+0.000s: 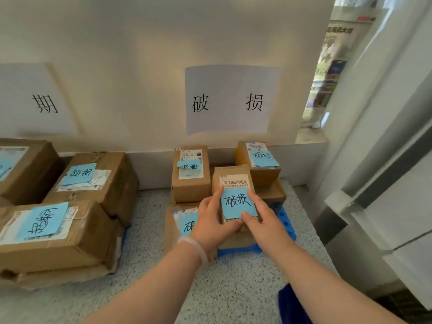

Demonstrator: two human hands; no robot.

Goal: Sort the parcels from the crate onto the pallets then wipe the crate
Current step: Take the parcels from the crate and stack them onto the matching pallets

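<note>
Speckled floor (pixel 149 242) by white wall | parcel (pixel 230 171) is being set on the stack over the blue pallet (pixel 238 250) | left hand (pixel 210 220) and right hand (pixel 264 222) are being curled round its sides | judged light, stiff cardboard; side edges are being favoured for grip

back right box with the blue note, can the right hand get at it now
Probably not yet: the right hand grips the front parcel, which stands before the back right box.

A single wide-angle view sits on the person's head, facing forward and down toward the wall sign (pixel 231 99), near enough that both forearms (pixel 163 277) reach the parcel (pixel 231 171) just below the sign, speckled floor (pixel 233 281) lowest.
</note>
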